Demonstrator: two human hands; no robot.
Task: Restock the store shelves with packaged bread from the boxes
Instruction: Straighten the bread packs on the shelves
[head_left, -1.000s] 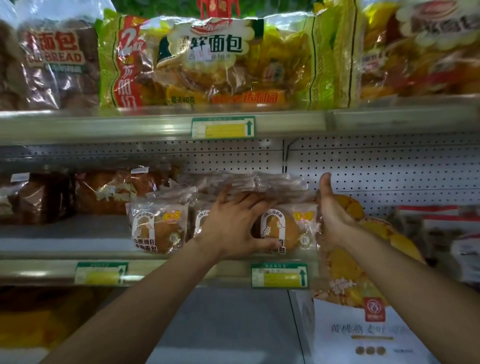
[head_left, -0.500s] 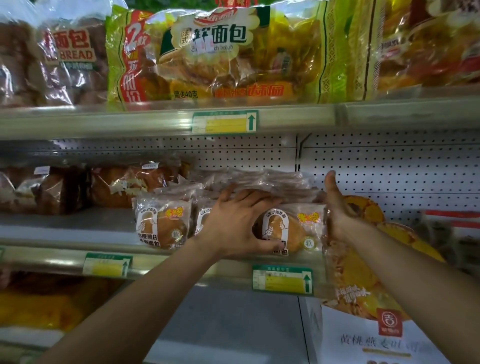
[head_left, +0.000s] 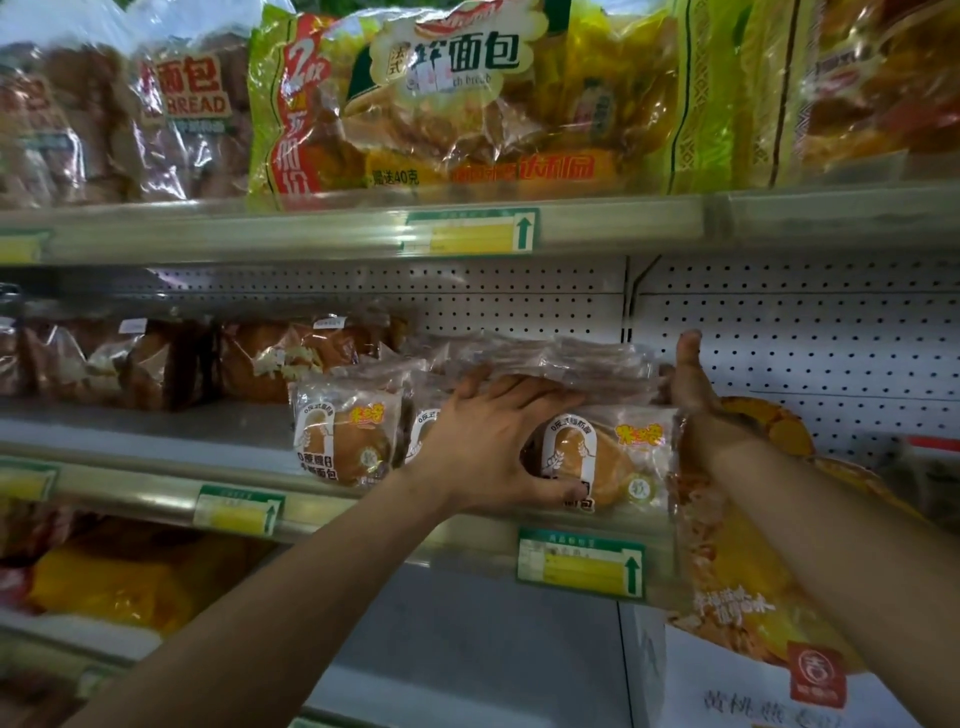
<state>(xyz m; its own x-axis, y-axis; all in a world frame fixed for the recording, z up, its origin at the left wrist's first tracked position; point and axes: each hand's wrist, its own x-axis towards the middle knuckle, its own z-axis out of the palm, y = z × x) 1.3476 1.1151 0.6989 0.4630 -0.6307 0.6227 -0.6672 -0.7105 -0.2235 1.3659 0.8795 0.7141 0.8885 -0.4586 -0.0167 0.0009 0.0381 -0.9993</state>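
Observation:
Rows of clear-wrapped round bread packs (head_left: 608, 457) stand upright on the middle shelf (head_left: 171, 483), several deep. My left hand (head_left: 493, 447) lies over the front of the rows, fingers spread across the tops and thumb under the right front pack. My right hand (head_left: 693, 395) presses flat against the right side of the rows, thumb pointing up, fingers hidden behind the packs. Another front pack (head_left: 345, 441) stands free at the left of the group.
Darker bread loaves (head_left: 156, 364) fill the middle shelf's left. Large yellow-green bread bags (head_left: 467, 98) sit on the top shelf. A yellow cake bag (head_left: 737, 571) and a white box (head_left: 769, 686) are at lower right. Pegboard backs the shelf.
Both hands keep their hold on the bread rows; the view has shifted slightly, so the rows sit a little lower and to the right.

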